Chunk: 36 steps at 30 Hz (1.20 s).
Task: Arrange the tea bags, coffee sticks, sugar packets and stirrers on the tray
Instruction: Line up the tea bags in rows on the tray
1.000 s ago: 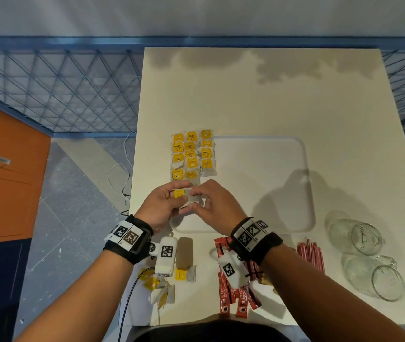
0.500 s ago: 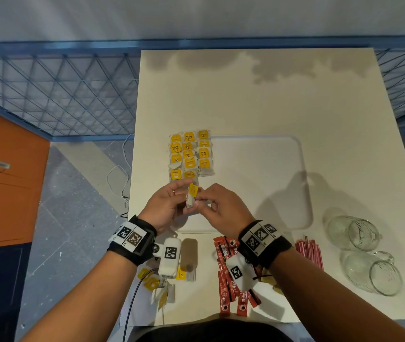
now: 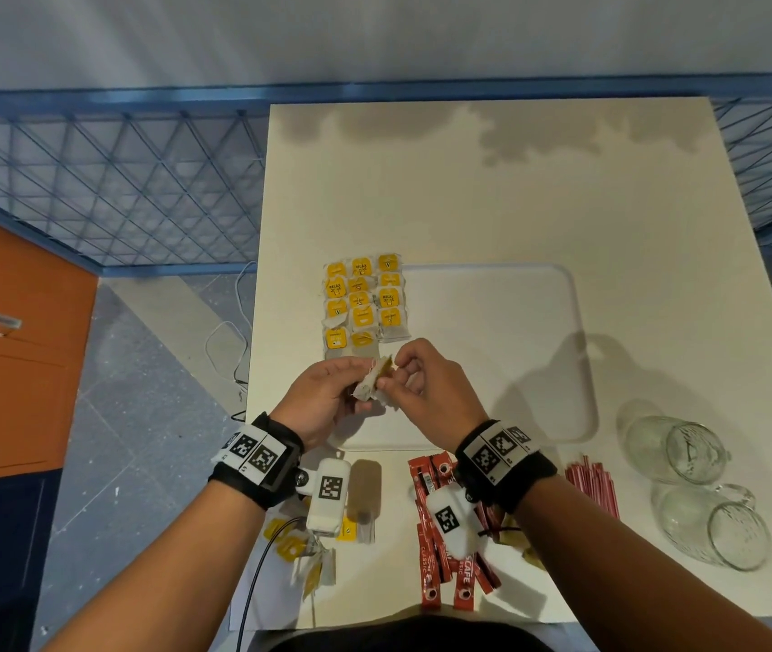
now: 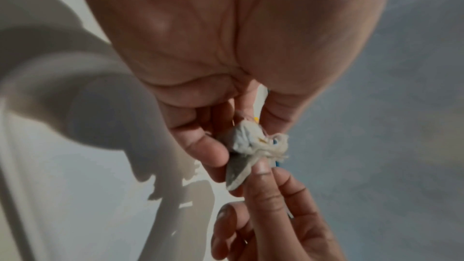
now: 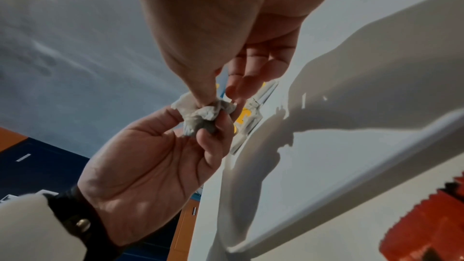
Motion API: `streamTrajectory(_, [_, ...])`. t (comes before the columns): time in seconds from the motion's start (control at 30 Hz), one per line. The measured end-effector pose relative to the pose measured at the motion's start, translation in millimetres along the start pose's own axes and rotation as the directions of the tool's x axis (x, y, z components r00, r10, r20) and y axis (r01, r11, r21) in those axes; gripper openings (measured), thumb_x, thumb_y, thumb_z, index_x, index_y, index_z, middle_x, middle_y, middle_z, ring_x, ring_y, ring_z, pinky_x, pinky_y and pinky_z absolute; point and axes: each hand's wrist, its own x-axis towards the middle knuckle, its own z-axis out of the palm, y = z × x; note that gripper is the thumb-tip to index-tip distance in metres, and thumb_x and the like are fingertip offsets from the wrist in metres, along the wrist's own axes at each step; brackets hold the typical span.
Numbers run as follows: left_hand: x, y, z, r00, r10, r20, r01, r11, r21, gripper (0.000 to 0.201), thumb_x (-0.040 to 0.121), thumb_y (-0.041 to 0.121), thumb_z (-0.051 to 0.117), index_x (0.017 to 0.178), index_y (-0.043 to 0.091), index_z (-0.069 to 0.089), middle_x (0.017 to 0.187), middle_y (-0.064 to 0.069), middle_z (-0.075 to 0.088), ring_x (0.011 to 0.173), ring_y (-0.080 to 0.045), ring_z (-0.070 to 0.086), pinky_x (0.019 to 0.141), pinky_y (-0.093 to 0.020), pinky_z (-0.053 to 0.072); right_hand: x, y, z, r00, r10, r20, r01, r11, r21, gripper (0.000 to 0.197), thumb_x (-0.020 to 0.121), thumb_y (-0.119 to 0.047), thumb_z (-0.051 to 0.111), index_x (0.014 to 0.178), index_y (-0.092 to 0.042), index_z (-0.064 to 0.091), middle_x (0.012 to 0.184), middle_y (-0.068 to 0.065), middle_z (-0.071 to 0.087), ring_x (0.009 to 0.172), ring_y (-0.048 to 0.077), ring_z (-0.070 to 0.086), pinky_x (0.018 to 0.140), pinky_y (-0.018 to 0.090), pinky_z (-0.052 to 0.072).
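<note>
Both hands hold one crumpled tea bag [image 3: 371, 387] above the near left corner of the white tray [image 3: 492, 355]. My left hand [image 3: 327, 397] grips the bag's body [image 4: 242, 140] between thumb and fingers. My right hand [image 3: 421, 383] pinches its top with the yellow tag [image 3: 385, 367]; the same bag [image 5: 203, 116] shows in the right wrist view. Several tea bags with yellow tags [image 3: 365, 303] lie in rows on the tray's left end. Red coffee sticks [image 3: 440, 557] and red stirrers [image 3: 593, 487] lie on the table near me.
Loose tea bags [image 3: 313, 552] lie at the table's near left edge. Two glass mugs [image 3: 675, 449] lie on their sides at the right. A blue wire fence [image 3: 116, 190] and an orange cabinet [image 3: 8, 341] stand left of the table [image 3: 492, 190].
The hands have lifted the tea bag slightly and turned it; its yellow tag has moved from facing up to edge-on, and the bag looks more crumpled.
</note>
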Motion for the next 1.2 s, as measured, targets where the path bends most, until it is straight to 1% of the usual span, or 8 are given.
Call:
streamTrajectory(0.17, [0.5, -0.2, -4.3, 0.995, 0.001, 0.1, -0.002, 1.0, 0.013, 0.03, 0.096, 0.004, 0.057, 0.12, -0.013, 0.063, 0.1, -0.021, 0.068, 0.076, -0.021, 0.068, 0.07, -0.029, 0.06, -0.9, -4.2, -2.7, 1.0, -0.007, 0.029, 0.005, 0.998, 0.062, 0.021, 0.091, -0.031, 0.072, 0.108, -0.035, 0.061, 0.085, -0.009, 0.068, 0.063, 0.013, 0.065, 0.067, 0.038, 0.057])
streamTrajectory(0.3, [-0.3, -1.2, -6.7, 0.995, 0.026, 0.093, -0.039, 0.99, 0.138, 0.021, 0.1, -0.001, 0.052, 0.104, 0.001, 0.073, 0.094, -0.017, 0.072, 0.078, -0.023, 0.067, 0.069, -0.024, 0.057, -0.7, -2.9, -2.0, 1.0, -0.023, -0.002, 0.023, 0.996, 0.081, 0.015, 0.094, -0.027, 0.071, 0.108, -0.026, 0.07, 0.088, -0.009, 0.067, 0.062, 0.004, 0.057, 0.063, 0.018, 0.049])
streamTrajectory(0.43, [-1.9, 1.7, -7.7, 0.994, 0.058, 0.098, -0.077, 0.976, 0.204, 0.024, 0.103, 0.012, 0.053, 0.106, 0.003, 0.075, 0.098, -0.022, 0.074, 0.088, -0.035, 0.068, 0.086, -0.043, 0.058, 1.8, -3.1, -1.2, 0.998, 0.011, -0.058, -0.004, 0.994, 0.11, 0.008, 0.097, -0.024, 0.068, 0.098, -0.019, 0.075, 0.091, -0.012, 0.068, 0.077, -0.003, 0.058, 0.068, 0.008, 0.042])
streamTrajectory(0.5, [-4.8, 5.7, -4.1, 0.992, 0.065, 0.104, -0.084, 0.978, 0.192, 0.025, 0.099, 0.018, 0.058, 0.104, 0.0, 0.074, 0.09, -0.022, 0.073, 0.075, -0.032, 0.065, 0.087, -0.047, 0.058, 4.1, -3.7, -2.1, 0.995, 0.072, -0.067, -0.06, 0.984, 0.166, 0.008, 0.097, -0.025, 0.07, 0.094, -0.018, 0.073, 0.083, -0.013, 0.066, 0.069, -0.001, 0.057, 0.064, 0.009, 0.043])
streamTrajectory(0.67, [-9.0, 13.2, 4.6, 0.993, 0.061, 0.098, -0.076, 0.985, 0.154, 0.017, 0.098, 0.009, 0.061, 0.104, 0.004, 0.075, 0.081, -0.019, 0.071, 0.061, -0.023, 0.059, 0.058, -0.022, 0.054, 9.0, -4.2, -3.5, 0.991, 0.125, 0.05, -0.134, 0.908, 0.396, 0.015, 0.098, -0.019, 0.069, 0.112, -0.012, 0.068, 0.092, 0.009, 0.067, 0.069, 0.015, 0.065, 0.069, 0.034, 0.058])
streamTrajectory(0.9, [-2.3, 10.5, 0.6, 0.998, 0.043, -0.043, -0.035, 0.984, 0.176, 0.019, 0.09, 0.001, 0.07, 0.108, 0.001, 0.063, 0.081, -0.021, 0.072, 0.053, -0.022, 0.068, 0.054, -0.024, 0.056, 9.5, -4.6, -6.4, 0.981, 0.13, 0.145, -0.182, 0.878, 0.442, 0.015, 0.099, -0.013, 0.068, 0.113, -0.008, 0.071, 0.088, 0.002, 0.069, 0.063, 0.005, 0.065, 0.06, 0.019, 0.053])
streamTrajectory(1.03, [-0.3, 8.7, -2.4, 0.999, 0.05, -0.021, -0.046, 0.985, 0.169, 0.022, 0.09, 0.002, 0.07, 0.109, -0.005, 0.062, 0.087, -0.025, 0.073, 0.062, -0.028, 0.072, 0.062, -0.031, 0.062, 10.3, -1.0, -6.6, 0.964, 0.148, 0.222, -0.229, 0.885, 0.405, 0.019, 0.1, -0.017, 0.066, 0.119, -0.014, 0.069, 0.08, -0.004, 0.072, 0.06, 0.004, 0.061, 0.058, 0.021, 0.047])
streamTrajectory(1.2, [2.3, 6.1, -6.4, 1.0, 0.013, -0.016, -0.01, 0.984, 0.177, 0.024, 0.092, -0.001, 0.067, 0.115, -0.006, 0.059, 0.098, -0.03, 0.072, 0.078, -0.04, 0.074, 0.068, -0.035, 0.063, 12.4, 3.6, -5.4, 0.957, 0.168, 0.235, -0.248, 0.896, 0.369, 0.013, 0.101, -0.017, 0.065, 0.105, -0.007, 0.072, 0.063, -0.009, 0.067, 0.056, 0.004, 0.058, 0.057, 0.021, 0.045])
